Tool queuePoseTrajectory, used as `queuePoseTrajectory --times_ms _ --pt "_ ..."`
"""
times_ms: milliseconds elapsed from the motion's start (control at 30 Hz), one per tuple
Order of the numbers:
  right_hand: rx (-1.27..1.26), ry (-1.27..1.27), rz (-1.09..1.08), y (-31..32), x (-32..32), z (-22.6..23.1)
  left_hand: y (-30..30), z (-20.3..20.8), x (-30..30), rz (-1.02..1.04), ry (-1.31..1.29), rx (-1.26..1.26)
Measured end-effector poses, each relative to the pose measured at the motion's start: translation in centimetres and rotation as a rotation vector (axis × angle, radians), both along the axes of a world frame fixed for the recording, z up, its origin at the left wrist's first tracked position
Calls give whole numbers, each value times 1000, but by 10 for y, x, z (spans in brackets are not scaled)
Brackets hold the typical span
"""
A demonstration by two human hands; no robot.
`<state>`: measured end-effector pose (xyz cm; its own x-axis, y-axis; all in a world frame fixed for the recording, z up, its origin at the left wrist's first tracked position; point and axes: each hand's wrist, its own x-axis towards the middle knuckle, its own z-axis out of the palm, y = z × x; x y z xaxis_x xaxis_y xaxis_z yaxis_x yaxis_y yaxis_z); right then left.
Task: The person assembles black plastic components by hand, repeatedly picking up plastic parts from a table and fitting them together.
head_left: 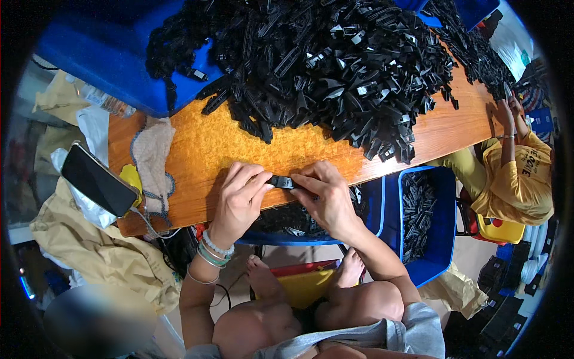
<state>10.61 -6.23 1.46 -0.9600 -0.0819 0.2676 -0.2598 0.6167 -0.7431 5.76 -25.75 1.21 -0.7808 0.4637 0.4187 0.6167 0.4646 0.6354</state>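
Over the table's near edge, a small black plastic part [282,182] is pinched between both my hands. The thumb and fingers of my left hand [238,194] close on its left end. My right hand [326,196] grips its right end the same way. Fingertips cover both ends, so its whole shape cannot be made out. Beyond my hands, a large heap of similar black plastic parts [335,72] lies on the wooden table [206,137].
A blue bin [305,240] of black parts sits below my hands; another blue bin [445,239] stands to the right. At left are a phone [98,179], its cable and a beige cloth [152,155]. A person in a yellow shirt [517,179] works at the far right.
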Motion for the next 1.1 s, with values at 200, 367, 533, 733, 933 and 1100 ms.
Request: queuePoseTrajectory --times_ms 200,367,533,733,933,1100 --pt "6 48 41 13 -9 -2 -8 4 -14 -95 -99 61" --pt "103 165 59 25 -28 5 9 7 -53 150 61 -84" --pt "595 476 -91 18 -80 -3 31 8 -60 285 146 -367" --pt "232 498 -28 20 -60 -12 7 10 -21 278 99 -213" --pt "-456 101 -106 10 -24 -15 5 11 8 229 85 -70" --pt "-172 37 101 17 -3 -11 10 3 9 7 -17 -50"
